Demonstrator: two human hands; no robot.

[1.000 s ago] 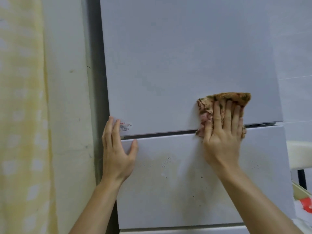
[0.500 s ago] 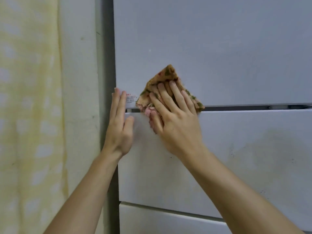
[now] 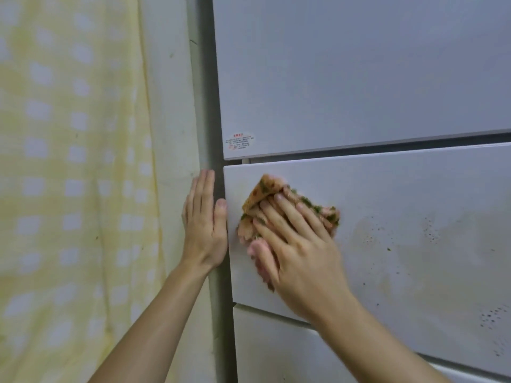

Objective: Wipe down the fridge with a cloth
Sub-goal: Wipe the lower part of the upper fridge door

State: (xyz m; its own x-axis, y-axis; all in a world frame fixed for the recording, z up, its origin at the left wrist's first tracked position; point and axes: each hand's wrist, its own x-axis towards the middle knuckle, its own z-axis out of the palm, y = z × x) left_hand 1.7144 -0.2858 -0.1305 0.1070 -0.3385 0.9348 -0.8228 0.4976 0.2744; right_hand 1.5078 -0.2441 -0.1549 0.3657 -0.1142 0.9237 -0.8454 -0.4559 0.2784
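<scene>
Cloth [image 3: 276,205]: crumpled orange, pink and green rag, flat against the upper left part of the fridge's middle drawer front [image 3: 401,189], just inside its left edge.
Cloth direction: 1 pointed corner aimed up and slightly left, toward the gap under the upper door [image 3: 345,78]; the visible part ran longest left to right across the drawer, with a pink strip trailing down beside the palm.
Right hand [image 3: 298,252]: laid on top of the cloth, 4 fingers straight and a little spread, pointing up and left, pressing the rag to the panel.
Hidden or unclear: much of the cloth lay under the palm; the thumb blurred into the pink fabric, so I could not tell whether it hooked the rag; the cloth's edges were smeared.
Left hand [image 3: 203,230]: flat, fingers together and pointing up, on the fridge's left side panel, thumb tip touching the drawer's left edge.
Drawer surface: yellowish staining and dark specks [image 3: 431,233] to the right of the cloth, well apart from it.
Sticker [image 3: 239,142]: at the upper door's lower left corner, print too small to read.
Lower drawer [image 3: 276,349]: cut off by the frame's bottom.
Surroundings: pale wall [image 3: 171,106] left of the fridge, then a yellow checked curtain [image 3: 69,189].
</scene>
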